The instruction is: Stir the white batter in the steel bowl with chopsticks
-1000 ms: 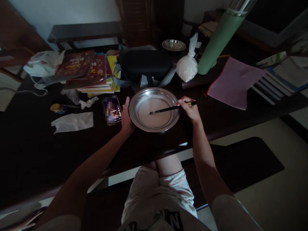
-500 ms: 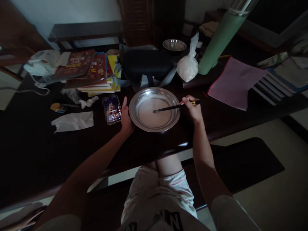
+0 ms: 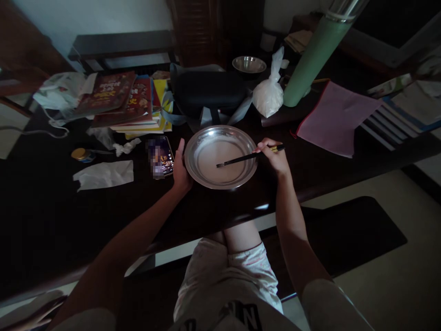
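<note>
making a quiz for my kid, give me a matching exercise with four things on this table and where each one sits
Things:
1. round steel plate
2. tall green flask
3. crumpled white tissue
4. pair of dark chopsticks

Places:
A. far side of the table, by a white plastic bag
B. left hand against its rim
C. in the right hand
D. left of the phone

Pairs: 1-B, 2-A, 3-D, 4-C

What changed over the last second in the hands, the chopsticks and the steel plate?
The right hand swept the chopsticks through the pale liquid: the tips went from mid-plate toward the right a half second ago, and have now come back left and slightly nearer the person. Nothing was picked up or let go. The left hand stays on the left rim of the steel plate, which has not moved; the phone lies beside it.
</note>
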A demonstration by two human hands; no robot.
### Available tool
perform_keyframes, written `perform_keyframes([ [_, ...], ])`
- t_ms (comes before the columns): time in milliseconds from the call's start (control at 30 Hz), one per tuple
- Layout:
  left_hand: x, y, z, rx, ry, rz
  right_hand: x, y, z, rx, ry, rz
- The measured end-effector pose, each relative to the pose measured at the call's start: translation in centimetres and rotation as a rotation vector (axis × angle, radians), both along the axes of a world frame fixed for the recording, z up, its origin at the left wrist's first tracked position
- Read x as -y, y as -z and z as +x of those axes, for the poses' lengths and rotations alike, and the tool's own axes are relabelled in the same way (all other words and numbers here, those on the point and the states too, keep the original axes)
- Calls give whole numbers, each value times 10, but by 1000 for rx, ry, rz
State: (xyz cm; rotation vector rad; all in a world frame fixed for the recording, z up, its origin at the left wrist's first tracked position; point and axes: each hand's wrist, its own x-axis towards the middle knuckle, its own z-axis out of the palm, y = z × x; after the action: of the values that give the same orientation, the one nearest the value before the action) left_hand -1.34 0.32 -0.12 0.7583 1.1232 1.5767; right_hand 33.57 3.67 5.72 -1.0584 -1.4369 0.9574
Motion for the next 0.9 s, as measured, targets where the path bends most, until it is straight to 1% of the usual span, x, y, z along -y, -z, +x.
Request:
perform_keyframes([
  [100,1,-1,4,5,-57,-10,-1,1,0,17,3,13],
  [233,0,-1,6,2,-59,-21,0,0,3,0,61,5],
  [400,0,0,1,-8,-58,-23,-1,0,-1,4,-1,1],
  [500,2,-1,0,-19,-43,-3,-2,0,-1,14,43,18],
  [600,3,-2,0,-13,-59,0,-1,-1,2,2,83,6],
  [767,4,-5,2,24,-61,-22,-1,-1,0,13,-6,-6],
  [900,5,-9,3,30,-57,-28,-1,1,1,-1,59,11],
])
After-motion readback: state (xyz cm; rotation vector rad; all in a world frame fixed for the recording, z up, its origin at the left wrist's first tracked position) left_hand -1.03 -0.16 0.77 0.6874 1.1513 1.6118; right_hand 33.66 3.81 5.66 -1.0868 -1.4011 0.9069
